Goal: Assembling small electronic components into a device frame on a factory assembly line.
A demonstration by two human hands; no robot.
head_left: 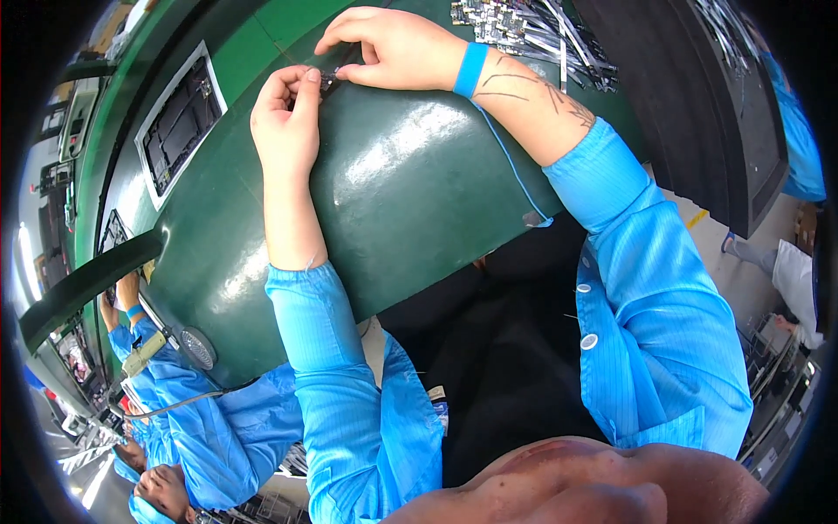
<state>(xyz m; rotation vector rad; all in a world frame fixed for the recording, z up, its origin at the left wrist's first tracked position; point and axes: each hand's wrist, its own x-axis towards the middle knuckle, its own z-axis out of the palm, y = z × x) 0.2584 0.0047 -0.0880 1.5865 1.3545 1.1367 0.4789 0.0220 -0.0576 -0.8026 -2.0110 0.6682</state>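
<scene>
Part, small, dark, pinched by left hand, just right of its thumb, over green table! Right hand close alongside, grip unclear; long axis too small to tell.

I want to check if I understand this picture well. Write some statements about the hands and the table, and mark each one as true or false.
1. The left hand pinches a small dark part. True.
2. A blue wristband is on the left wrist. False: the blue wristband is on the right wrist.
3. A thin blue cord runs from the wristband to the edge of the green table. True.
4. The pile of silvery strips lies to the left of both hands. False: the silvery strips lie to the right.
5. Both sleeves are red. False: the sleeves are blue.
</scene>
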